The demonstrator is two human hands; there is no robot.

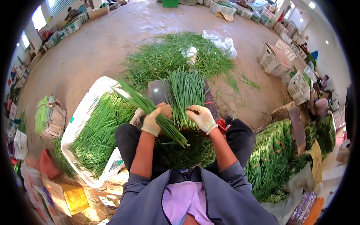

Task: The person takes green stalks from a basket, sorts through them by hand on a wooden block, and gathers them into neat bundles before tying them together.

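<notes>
My left hand [152,122], in a pale glove, is closed round a bunch of long green stalks [138,98] that slants from upper left to lower right. My right hand [201,117], gloved too, has its thumb and fingers pinched together at the lower right edge of a green pile [185,92]; whatever is between the fingertips is too small to make out. That pile lies on a dark board [155,92] between my knees. To the left, a white crate [67,135] holds more loose stalks [105,123].
Loose greens [157,60] and white plastic [221,43] lie on the floor ahead. Tied bundles [268,157] stand at my right. White crates [273,60] line the right side, where people [322,103] sit. A cardboard box [60,191] is at lower left.
</notes>
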